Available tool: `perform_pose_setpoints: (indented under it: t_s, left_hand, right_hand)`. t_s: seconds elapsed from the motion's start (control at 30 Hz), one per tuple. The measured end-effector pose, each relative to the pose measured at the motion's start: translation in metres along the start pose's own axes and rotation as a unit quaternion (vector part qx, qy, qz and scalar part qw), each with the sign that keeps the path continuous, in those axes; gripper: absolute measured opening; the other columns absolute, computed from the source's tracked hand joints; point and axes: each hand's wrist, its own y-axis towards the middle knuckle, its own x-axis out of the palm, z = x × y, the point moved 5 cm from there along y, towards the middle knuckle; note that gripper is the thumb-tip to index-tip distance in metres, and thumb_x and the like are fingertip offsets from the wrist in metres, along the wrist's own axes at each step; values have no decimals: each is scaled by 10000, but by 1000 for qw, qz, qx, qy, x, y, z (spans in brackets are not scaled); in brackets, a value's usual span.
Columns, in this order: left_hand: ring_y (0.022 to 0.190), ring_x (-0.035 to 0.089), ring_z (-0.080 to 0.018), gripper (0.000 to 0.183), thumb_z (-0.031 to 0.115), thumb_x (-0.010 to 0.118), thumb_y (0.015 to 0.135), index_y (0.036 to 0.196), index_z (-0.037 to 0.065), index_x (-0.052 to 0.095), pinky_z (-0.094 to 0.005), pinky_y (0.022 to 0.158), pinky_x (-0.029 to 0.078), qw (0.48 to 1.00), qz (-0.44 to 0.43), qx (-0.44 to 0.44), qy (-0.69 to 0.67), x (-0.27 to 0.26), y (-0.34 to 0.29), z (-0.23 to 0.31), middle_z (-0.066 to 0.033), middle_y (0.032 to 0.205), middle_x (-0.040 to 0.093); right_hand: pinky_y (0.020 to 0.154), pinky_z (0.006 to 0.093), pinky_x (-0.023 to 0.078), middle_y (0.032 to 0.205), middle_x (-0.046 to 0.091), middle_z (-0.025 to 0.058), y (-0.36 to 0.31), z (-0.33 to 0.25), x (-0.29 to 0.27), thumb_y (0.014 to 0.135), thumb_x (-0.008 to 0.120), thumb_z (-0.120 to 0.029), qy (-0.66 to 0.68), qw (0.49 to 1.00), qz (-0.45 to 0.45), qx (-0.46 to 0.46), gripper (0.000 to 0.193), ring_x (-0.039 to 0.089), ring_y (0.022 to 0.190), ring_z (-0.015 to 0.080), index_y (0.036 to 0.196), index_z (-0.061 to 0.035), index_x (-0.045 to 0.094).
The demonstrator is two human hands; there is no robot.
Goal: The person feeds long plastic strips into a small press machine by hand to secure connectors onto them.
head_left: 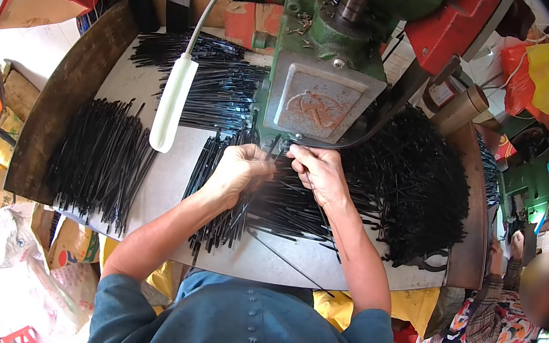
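Observation:
Both hands work close together under the head of a green riveting-type machine [327, 95] with a grey metal front plate. My left hand [247, 168] is closed in a pinch on a thin black rod, just left of the machine's small lower tool [285, 143]. Against that tool, my right hand [317, 170] pinches the end of another thin black rod, which runs back under the wrist. The exact grip points are hidden by the fingers. Bundles of similar rods [215, 191] lie under and beside my left forearm, and a large heap [413, 184] sits right of my right hand.
A white lamp [173, 104] on a bendable neck hangs left of the machine. More rods [105, 155] lie by the curved brown rim [62, 107] of the metal table. Black-handled pliers [431, 262] rest at the right. Another person [489, 314] works at a green machine on the far right.

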Motion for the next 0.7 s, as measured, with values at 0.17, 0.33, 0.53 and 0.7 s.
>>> perform_pose_setpoints:
  t_s: [0.17,0.33,0.53,0.7]
  left_hand:
    - [410,426,-53,112,78,588,743,668,48,511,-176,368,301,998,-34,-15,47,-4,-4,2,-45,571,550]
    - [405,411,-50,119,99,595,740,681,29,519,-178,359,284,999,-32,-15,4,0,-4,-2,-46,569,544]
    - [416,414,-48,127,109,597,742,680,32,518,-171,373,288,1000,-14,-5,-26,6,0,-3,-38,580,546]
    - [418,425,-49,145,120,593,756,653,56,513,-171,383,296,1000,-7,4,-29,4,3,-7,-34,583,555]
  right_hand:
    - [343,170,222,574,476,3,-8,8,-3,794,544,-126,70,996,-14,50,125,345,400,23,745,-11,546]
    - [350,156,281,611,484,9,-10,5,5,819,521,-134,67,998,-20,3,134,385,423,28,766,-12,533]
    - [354,156,286,609,483,3,-2,10,10,824,516,-136,62,998,9,-24,149,392,426,30,737,-17,536]
    - [353,157,284,612,486,3,-4,8,13,826,513,-136,60,997,18,-38,158,392,424,28,724,-18,536]
